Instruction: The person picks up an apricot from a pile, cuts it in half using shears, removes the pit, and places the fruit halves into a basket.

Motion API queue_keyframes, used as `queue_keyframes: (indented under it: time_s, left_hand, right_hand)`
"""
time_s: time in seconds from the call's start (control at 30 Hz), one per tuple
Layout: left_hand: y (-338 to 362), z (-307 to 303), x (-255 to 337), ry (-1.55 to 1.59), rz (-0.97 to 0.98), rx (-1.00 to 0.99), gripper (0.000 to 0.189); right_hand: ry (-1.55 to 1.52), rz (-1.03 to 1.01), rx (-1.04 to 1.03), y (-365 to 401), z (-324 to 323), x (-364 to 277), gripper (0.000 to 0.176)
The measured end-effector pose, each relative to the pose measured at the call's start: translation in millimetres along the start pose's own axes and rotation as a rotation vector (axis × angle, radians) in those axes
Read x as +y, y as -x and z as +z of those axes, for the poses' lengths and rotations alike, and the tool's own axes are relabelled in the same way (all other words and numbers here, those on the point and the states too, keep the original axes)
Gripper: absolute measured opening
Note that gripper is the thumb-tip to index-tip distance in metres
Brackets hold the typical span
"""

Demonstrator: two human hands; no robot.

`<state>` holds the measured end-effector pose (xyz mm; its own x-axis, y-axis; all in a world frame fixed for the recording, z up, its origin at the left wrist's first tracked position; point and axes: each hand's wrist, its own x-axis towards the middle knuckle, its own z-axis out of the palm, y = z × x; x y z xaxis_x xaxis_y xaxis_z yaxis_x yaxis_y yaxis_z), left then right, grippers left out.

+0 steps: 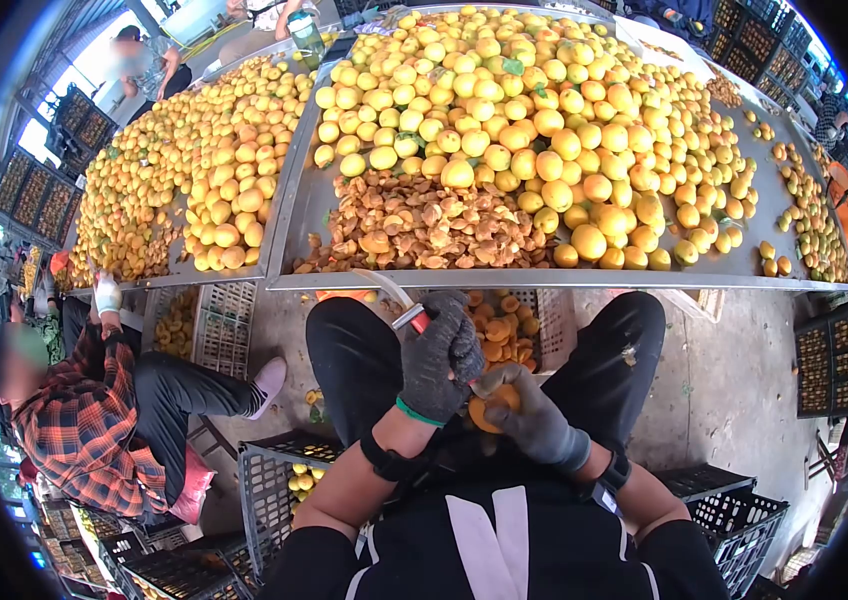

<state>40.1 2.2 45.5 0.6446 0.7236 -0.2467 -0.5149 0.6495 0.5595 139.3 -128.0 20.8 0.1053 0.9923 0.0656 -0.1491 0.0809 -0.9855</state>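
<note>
My left hand (436, 350), in a dark grey glove with a green cuff, is closed around a knife (418, 318) with a red handle. Its curved blade points up and left, near the metal table's front edge. Beside it, lower right, my right hand (536, 420) in a grey glove grips an orange apricot (494, 408), cut side partly showing, held over my lap. The two hands nearly meet there. Below them, between my knees, a crate (556, 325) holds apricot halves (500, 330). A brown heap of apricot pits (434, 222) lies on the table directly ahead.
Whole yellow apricots (504, 90) cover much of the metal table (544, 281); a second pile (234, 170) lies to the left. A person in a plaid shirt (94, 430) sits at left. Black crates (269, 500) stand beside me, others (834, 360) at far right.
</note>
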Motion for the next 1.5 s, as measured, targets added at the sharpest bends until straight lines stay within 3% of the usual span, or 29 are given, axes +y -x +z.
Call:
queue_keyframes:
  time_s: [0.03, 0.13, 0.27, 0.33, 0.37, 0.43, 0.47, 0.53, 0.57, 0.6, 0.63, 0.67, 0.73, 0.83, 0.97, 1.07, 1.13, 1.17, 1.2, 1.33, 1.37, 1.43, 1.47, 1.5]
  left_hand:
    - [1.8, 1.6, -2.8, -0.117, 0.046, 0.023, 0.006]
    - [6.4, 0.6, -15.2, -0.364, 0.042, -0.02, 0.011]
    - [1.3, 0.3, -10.2, -0.1, -0.043, 0.027, 0.009]
    - [1.3, 2.8, -7.2, -0.044, -0.017, -0.011, 0.009]
    - [1.0, 6.1, -3.2, 0.012, -0.051, -0.012, 0.009]
    - [-0.2, 7.9, -1.7, 0.067, -0.084, -0.014, 0.009]
    - [-1.5, 8.0, -3.4, 0.049, -0.106, 0.019, 0.01]
    - [-4.8, 8.9, -6.1, 0.028, -0.119, 0.051, 0.01]
    - [-5.6, 9.4, -9.0, -0.032, -0.108, 0.119, 0.011]
    - [-7.6, 9.5, -11.0, -0.092, -0.098, 0.185, 0.012]
    - [-11.5, 4.9, -9.5, -0.092, -0.097, 0.178, 0.012]
    - [-15.5, -3.0, -3.9, -0.021, -0.012, 0.12, 0.012]
    - [-18.5, -12.5, 14.0, 0.053, 0.075, 0.052, 0.012]
    - [-12.2, -25.7, 45.1, 0.171, 0.162, -0.015, 0.01]
    - [-0.9, -40.2, 58.5, 0.15, 0.192, 0.022, 0.01]
    - [9.1, -45.6, 53.9, 0.185, 0.177, 0.062, 0.009]
    - [16.8, -45.2, 52.4, 0.142, 0.157, 0.057, 0.008]
    - [19.9, -51.1, 50.3, 0.152, 0.142, 0.069, 0.007]
    - [23.7, -54.6, 49.7, 0.155, 0.145, 0.064, 0.007]
    - [32.8, -65.4, 47.0, 0.12, 0.104, 0.061, 0.008]
    - [32.3, -69.2, 44.6, 0.14, 0.082, 0.075, 0.008]
    - [31.5, -75.8, 38.5, 0.137, 0.042, 0.08, 0.009]
    - [30.5, -77.9, 35.2, 0.134, 0.029, 0.068, 0.009]
    - [29.2, -79.6, 32.2, 0.121, 0.0, 0.097, 0.009]
  right_hand:
    - [-0.488, 0.359, -0.006, 3.0, 0.4, -1.9, 0.03]
    - [-0.613, 0.449, -0.07, 1.3, -5.1, 5.0, 0.029]
    - [-0.387, 0.432, -0.032, 2.8, -2.4, -1.1, 0.034]
    - [-0.112, 0.148, -0.025, 6.9, 1.4, 2.2, 0.033]
    - [-0.112, 0.15, -0.024, 3.1, -2.1, 3.3, 0.033]
    - [0.672, -0.493, -0.075, -9.5, -12.2, 6.2, 0.029]
    - [0.672, -0.495, -0.078, -9.0, -11.9, 9.6, 0.029]
    - [0.412, -0.323, -0.089, -7.3, -9.6, 15.4, 0.018]
    - [0.411, -0.325, -0.089, -4.7, -7.9, 15.3, 0.018]
    - [0.263, -0.161, -0.081, -2.4, -7.2, 13.5, 0.021]
    - [0.118, 0.002, -0.071, -2.3, -8.2, 10.5, 0.026]
    - [0.124, -0.003, -0.069, -3.6, -9.3, 4.6, 0.026]
    - [-0.393, 0.308, 0.016, -9.7, -12.4, -8.8, 0.029]
    - [-0.383, 0.349, 0.183, -36.2, -24.9, -21.2, 0.037]
    - [-0.338, 0.357, 0.224, -98.1, -49.8, -22.1, 0.036]
    - [-0.363, 0.254, 0.262, -127.4, -51.9, -22.2, 0.038]
    - [-0.555, 0.302, 0.399, -138.2, -57.8, -10.4, 0.051]
    - [-0.45, 0.098, 0.349, -140.3, -73.2, 41.1, 0.052]
    - [-0.445, 0.094, 0.347, -129.5, -73.2, 39.0, 0.052]
    - [-0.721, 0.467, 0.129, -69.2, -67.0, 38.5, 0.045]
    - [-0.719, 0.46, 0.145, -52.1, -66.3, 61.1, 0.045]
    - [-0.241, 0.282, 0.188, -30.0, -70.4, 123.1, 0.034]
    - [-0.24, 0.275, 0.204, -24.0, -77.7, 132.0, 0.034]
    - [-0.035, 0.249, 0.152, -17.3, -88.9, 138.7, 0.033]
